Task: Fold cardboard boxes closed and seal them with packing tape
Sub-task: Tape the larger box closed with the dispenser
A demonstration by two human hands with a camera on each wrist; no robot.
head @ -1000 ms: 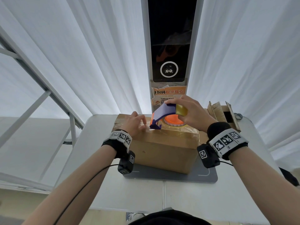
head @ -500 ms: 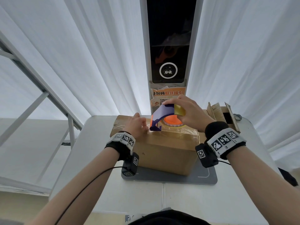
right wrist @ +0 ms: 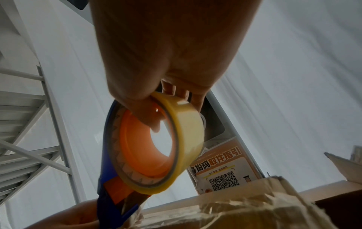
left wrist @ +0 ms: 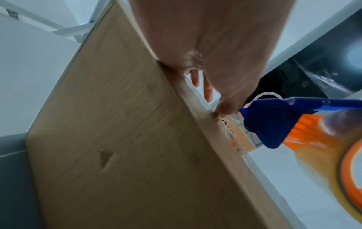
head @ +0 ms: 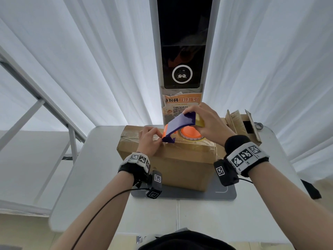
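Observation:
A closed cardboard box (head: 171, 165) with clear tape across its top stands on a grey mat (head: 228, 193). My right hand (head: 210, 123) grips a tape dispenser (head: 180, 125) with a blue frame, an orange core and a yellowish roll. It is tilted, with its cutter end down on the box top. My left hand (head: 153, 136) lies on the box top just left of that end, fingertips pressing the tape down. The left wrist view shows the left hand's fingers (left wrist: 207, 91) straight along the box (left wrist: 127, 147) edge beside the blue tip (left wrist: 274, 122). The right wrist view shows the right hand (right wrist: 166, 96) round the roll (right wrist: 149, 148).
A second box (head: 241, 125) with open flaps stands at the back right of the white table (head: 100, 168). A kiosk pillar (head: 182, 69) with a dark screen rises right behind the box. White curtains hang all round. A metal frame (head: 41, 101) stands to the left.
My left hand has slid a little to the right along the box top, keeping beside the dispenser's tip. My right hand still holds the dispenser on the box.

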